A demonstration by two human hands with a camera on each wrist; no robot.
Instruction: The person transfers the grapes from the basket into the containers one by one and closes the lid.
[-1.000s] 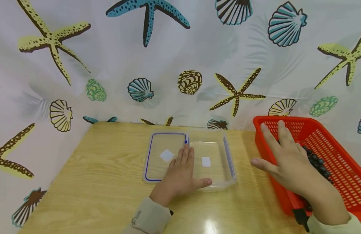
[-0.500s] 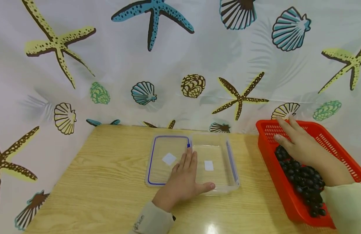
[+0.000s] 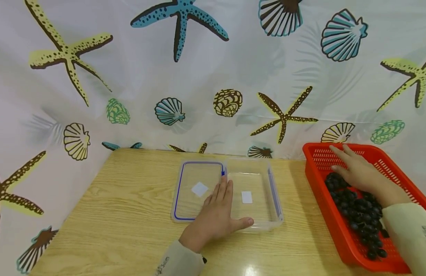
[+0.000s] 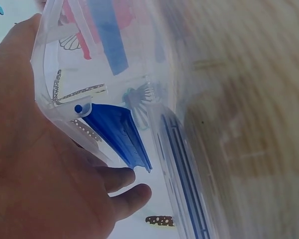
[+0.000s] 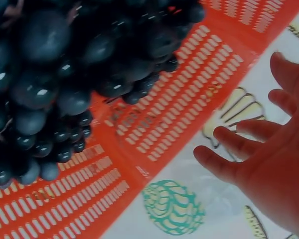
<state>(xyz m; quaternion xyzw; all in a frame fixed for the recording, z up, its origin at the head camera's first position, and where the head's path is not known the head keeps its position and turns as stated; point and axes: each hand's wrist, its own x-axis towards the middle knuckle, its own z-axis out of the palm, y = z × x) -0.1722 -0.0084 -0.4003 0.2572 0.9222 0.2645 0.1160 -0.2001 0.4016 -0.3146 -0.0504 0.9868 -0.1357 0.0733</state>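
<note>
My left hand (image 3: 216, 216) lies with straight fingers over the seam between a clear plastic lid (image 3: 187, 203) with a blue seal and a clear plastic food box (image 3: 276, 193). Its thumb stretches along the box's front rim. In the left wrist view, a blue flap (image 4: 117, 132) hangs close to the fingertips. My right hand (image 3: 359, 172) hovers over the back part of a red plastic basket (image 3: 328, 214), fingers extended and holding nothing. Below it, bunches of dark grapes (image 3: 361, 218) lie in the basket. The right wrist view has the hand (image 5: 269, 149) apart from the grapes (image 5: 45, 74).
Box and lid lie side by side on a wooden table (image 3: 120, 203), each with a white label inside its outline. The basket stands at the table's right. Behind everything hangs a white cloth (image 3: 199, 76) printed with starfish and shells.
My right hand has moved right and inward from the basket's left rim to over its back part, uncovering the grapes. The left hand stays on the box and lid. The head view has shifted slightly.
</note>
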